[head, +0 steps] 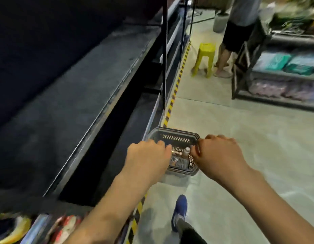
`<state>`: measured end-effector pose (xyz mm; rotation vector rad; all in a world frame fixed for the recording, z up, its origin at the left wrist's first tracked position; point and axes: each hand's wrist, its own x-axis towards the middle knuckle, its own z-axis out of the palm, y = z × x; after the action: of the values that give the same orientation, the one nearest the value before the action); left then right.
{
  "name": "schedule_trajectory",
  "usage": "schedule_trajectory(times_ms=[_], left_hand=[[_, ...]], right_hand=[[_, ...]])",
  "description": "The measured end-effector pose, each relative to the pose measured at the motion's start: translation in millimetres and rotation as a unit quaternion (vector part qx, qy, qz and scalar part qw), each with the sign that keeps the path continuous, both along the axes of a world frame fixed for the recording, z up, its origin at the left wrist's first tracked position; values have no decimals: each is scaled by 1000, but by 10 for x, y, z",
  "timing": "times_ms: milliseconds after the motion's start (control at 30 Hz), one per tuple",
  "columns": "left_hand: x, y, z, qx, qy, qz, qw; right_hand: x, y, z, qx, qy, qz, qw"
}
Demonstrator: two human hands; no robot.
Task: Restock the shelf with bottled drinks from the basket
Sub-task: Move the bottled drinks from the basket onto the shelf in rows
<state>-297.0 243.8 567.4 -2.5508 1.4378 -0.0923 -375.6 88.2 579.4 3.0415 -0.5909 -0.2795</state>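
Curled round the right rim of the dark grey plastic basket (177, 138), my right hand (217, 155) has a closed hold on that edge, thumb side turned inward. My left hand (149, 155) hangs over the basket's left side with its fingers bent down into it; whether they have closed on anything I cannot tell, since the hand's own back covers them. Inside the basket, between the two hands, lie the bottled drinks (186, 150), blurred, one with a pale cap and brownish ones beside it. The basket sits on the pale concrete floor (258, 147), touching the yellow-and-black striped floor tape (172, 101) that runs away beyond it. Just left of the basket stands the long dark metal shelf (82, 120), its boards bare near the basket. Nearer to me than the basket is my blue shoe (181, 208), and left of that some colourful packets (64, 228). Well beyond the basket stand a yellow plastic stool (204, 57) and another person (237, 32), with a second dark rack (276, 41) holding teal packs to their right.
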Motion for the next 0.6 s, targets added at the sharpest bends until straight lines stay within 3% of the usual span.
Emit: schedule_trajectory(times_ms=[133,233,367,600], left_hand=[[742,-823,-496,77,79,24,994],[1288,-1285,-1008,28,112,66,991],[1851,-1712,-1766,65,187,120,973],[2759,-2112,-4009,125,287,172,934]], right_hand=[[673,-689,-489,47,67,-38,996],[1155,-1114,-901,78,103,-58,990],[1711,-1424,-1586,104,148,-66,981],[2593,-1712,-3792,136,293,-111,940]])
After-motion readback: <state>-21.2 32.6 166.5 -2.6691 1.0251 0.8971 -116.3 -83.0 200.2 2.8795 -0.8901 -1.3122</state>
